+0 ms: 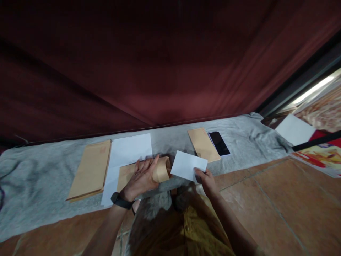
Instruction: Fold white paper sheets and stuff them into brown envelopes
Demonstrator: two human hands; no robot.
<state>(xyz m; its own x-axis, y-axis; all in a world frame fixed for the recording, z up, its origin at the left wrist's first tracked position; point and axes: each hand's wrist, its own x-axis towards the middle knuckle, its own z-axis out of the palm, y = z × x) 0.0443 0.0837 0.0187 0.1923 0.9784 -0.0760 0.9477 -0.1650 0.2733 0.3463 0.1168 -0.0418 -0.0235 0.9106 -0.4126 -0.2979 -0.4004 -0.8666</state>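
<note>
the person's left hand [141,177] lies palm down with the fingers stretched out flat, not gripping, pressed on a brown envelope [125,176] whose far end curls up just past the fingertips. a black wristband [121,201] sits on that wrist, and the forearm comes in low from the body. the right hand [205,179] is pinched shut on the near corner of a white paper [188,165], which it holds just right of the left hand's fingertips, near the envelope's curled end.

both hands work over a grey cloth [39,185] spread on a brown tiled floor [266,206]. left of the left hand lies a stack of envelopes [92,170], with a white sheet [130,149] just beyond the fingers. beyond the right hand lie a second envelope [203,144] and, beside it, a dark phone [218,143]. a maroon curtain [160,64] hangs behind the cloth.
</note>
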